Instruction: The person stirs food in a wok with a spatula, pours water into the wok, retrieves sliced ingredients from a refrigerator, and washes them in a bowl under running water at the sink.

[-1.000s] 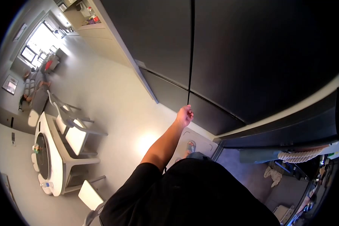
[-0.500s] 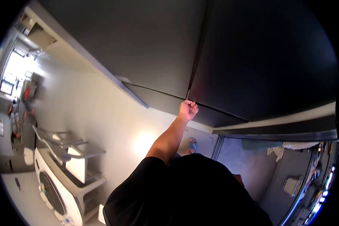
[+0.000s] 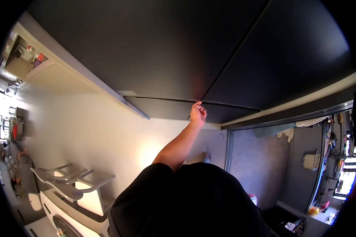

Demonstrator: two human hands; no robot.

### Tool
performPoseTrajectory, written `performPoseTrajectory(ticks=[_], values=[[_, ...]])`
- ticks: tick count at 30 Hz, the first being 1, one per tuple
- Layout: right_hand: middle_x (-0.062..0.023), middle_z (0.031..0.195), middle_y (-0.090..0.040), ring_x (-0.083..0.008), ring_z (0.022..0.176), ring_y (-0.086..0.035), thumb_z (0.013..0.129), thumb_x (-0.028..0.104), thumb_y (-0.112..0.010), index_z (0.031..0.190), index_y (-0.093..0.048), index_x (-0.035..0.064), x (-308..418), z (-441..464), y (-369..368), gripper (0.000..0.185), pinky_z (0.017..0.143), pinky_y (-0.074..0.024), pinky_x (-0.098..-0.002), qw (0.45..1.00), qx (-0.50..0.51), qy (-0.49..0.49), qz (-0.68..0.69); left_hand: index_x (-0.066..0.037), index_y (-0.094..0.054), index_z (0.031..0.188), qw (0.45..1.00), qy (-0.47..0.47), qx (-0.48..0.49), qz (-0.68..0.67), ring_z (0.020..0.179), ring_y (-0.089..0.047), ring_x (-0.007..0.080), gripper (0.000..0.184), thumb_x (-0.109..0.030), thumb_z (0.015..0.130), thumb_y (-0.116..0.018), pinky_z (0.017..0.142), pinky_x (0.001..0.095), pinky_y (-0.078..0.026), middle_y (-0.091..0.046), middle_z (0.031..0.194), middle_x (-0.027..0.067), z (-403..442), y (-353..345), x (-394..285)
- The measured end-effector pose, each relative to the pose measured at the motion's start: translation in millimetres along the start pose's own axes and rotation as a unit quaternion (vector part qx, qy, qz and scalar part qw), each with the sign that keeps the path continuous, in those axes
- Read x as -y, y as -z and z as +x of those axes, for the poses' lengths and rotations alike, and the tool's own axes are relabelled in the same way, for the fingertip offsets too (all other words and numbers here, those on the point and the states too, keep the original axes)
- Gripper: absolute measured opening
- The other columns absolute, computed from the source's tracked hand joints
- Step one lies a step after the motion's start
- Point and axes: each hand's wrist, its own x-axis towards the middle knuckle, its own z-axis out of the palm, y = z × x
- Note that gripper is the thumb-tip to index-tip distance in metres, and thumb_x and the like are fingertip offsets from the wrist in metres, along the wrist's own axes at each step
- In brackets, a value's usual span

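My left hand [image 3: 198, 113] is raised at the end of my outstretched arm, in front of tall dark cabinet doors. Its fingers are curled with nothing visible in them, and the index finger points up. That fingertip is at the bottom corner where the left door [image 3: 146, 51] and the right door [image 3: 288, 59] meet. Contact looks likely, but I cannot see how the finger bears on the edge. A lower dark panel [image 3: 162, 107] runs below the doors behind the hand. My right hand is out of view; my black shirt [image 3: 197, 197] fills the bottom middle.
At lower left are grey-white chairs [image 3: 89, 193] and a table [image 3: 63, 207]. A doorway sill [image 3: 229, 150] on the right leads to a grey floor [image 3: 257, 166] and a counter with kitchen items. My foot [image 3: 206, 157] shows below the hand. An open shelf [image 3: 27, 59] is at upper left.
My view has turned and shifted against the doors. The left hand's fist has loosened, its index finger now stretched upward to the door corner. The dark seam between the doors looks thinner.
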Motion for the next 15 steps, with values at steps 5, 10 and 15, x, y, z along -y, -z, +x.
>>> performPoseTrajectory(ticks=[5,10,15], values=[[-0.0140,0.054,-0.050,-0.0269,0.046,-0.050,0.078,0.015,-0.067,0.060,-0.056,0.0053,-5,-14,2,0.023,0.043,-0.0376,-0.0417,1.000,-0.010,0.017,0.010,-0.011,-0.054,0.114,0.983,-0.082,0.080,0.142,0.059,-0.044,0.0156,0.028,-0.009,0.086,-0.050,0.055,0.0292,-0.036,-0.042,0.069,0.0017,-54,-14,2],[-0.0147,0.055,-0.051,-0.0277,0.046,-0.051,0.078,0.015,-0.067,0.061,-0.056,0.0050,-24,-10,-2,0.022,0.044,-0.0382,-0.0420,0.999,-0.014,0.023,0.023,-0.015,-0.059,0.108,0.997,0.068,0.007,-0.045,0.061,-0.046,0.0181,0.023,-0.016,0.086,-0.053,0.059,0.0317,-0.036,-0.042,0.064,0.0007,-57,9,1],[-0.0155,0.055,-0.052,-0.0286,0.047,-0.051,0.078,0.016,-0.067,0.061,-0.057,0.0047,-41,-8,-11,0.022,0.044,-0.0388,-0.0424,0.999,-0.005,0.020,0.026,-0.019,-0.059,0.106,0.997,0.051,0.020,-0.061,0.058,-0.046,0.0175,0.019,-0.025,0.090,-0.050,0.058,0.0310,-0.038,-0.040,0.060,-0.0009,-11,13,1]])
